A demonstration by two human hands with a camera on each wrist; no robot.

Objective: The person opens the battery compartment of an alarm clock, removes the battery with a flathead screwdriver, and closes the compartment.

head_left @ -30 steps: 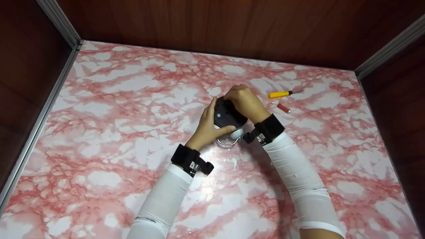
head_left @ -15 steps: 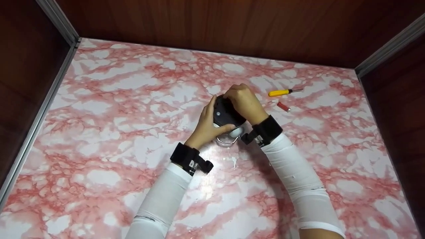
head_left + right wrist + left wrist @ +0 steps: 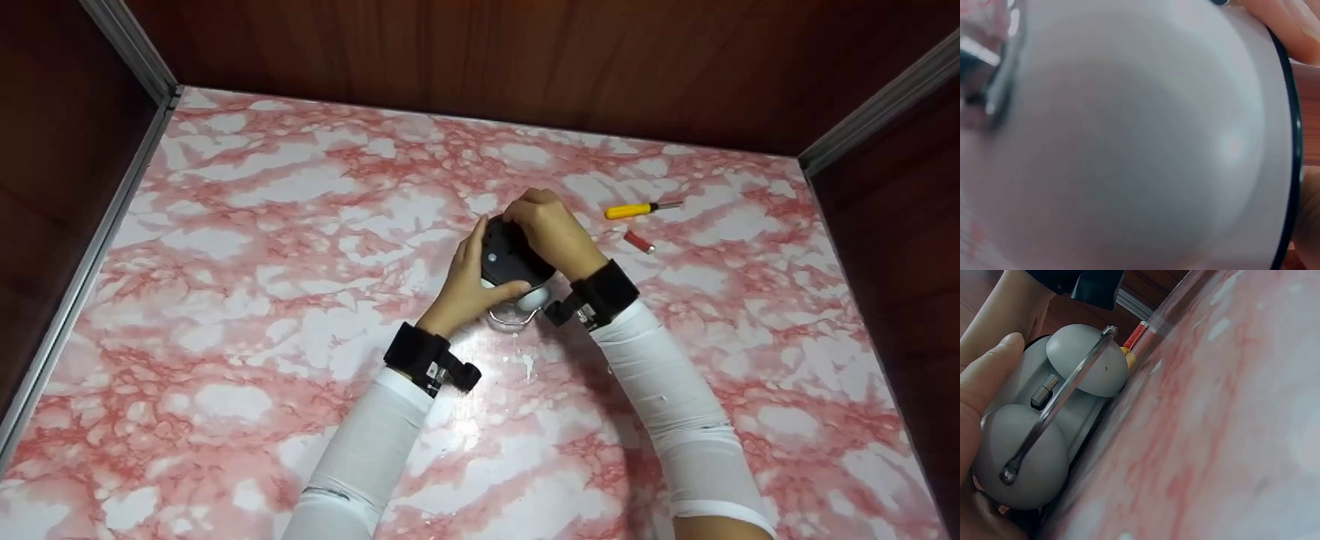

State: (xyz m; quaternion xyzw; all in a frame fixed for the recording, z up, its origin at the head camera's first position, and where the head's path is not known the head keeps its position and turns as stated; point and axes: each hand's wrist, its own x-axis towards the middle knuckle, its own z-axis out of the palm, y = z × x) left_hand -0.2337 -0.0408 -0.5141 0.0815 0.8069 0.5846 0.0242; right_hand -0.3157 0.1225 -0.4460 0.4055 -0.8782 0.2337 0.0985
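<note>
A twin-bell alarm clock (image 3: pixel 499 259) is tipped so its black back faces up in the head view. My left hand (image 3: pixel 463 289) grips its left side, thumb along the near edge. The left wrist view shows two grey bells (image 3: pixel 1022 455), a small hammer (image 3: pixel 1044 390) between them and a metal handle (image 3: pixel 1061 402) arching over. Curled over the back's far right part are the fingers of my right hand (image 3: pixel 555 231); its fingertips are hidden, so I cannot tell whether they pinch anything. One bell (image 3: pixel 1129 135) fills most of the right wrist view.
A yellow-handled screwdriver (image 3: pixel 630 211) lies on the marbled red-and-white table (image 3: pixel 262 300), right of the hands. Nearer the right wrist lies a small red cylinder (image 3: pixel 637 241) with a silvery end, resembling a battery. Dark wood panels (image 3: pixel 480 60) border the table.
The head view has shifted slightly. Both hands keep nearly the same place and pose on the alarm clock; the screwdriver and red cylinder lie as before.
</note>
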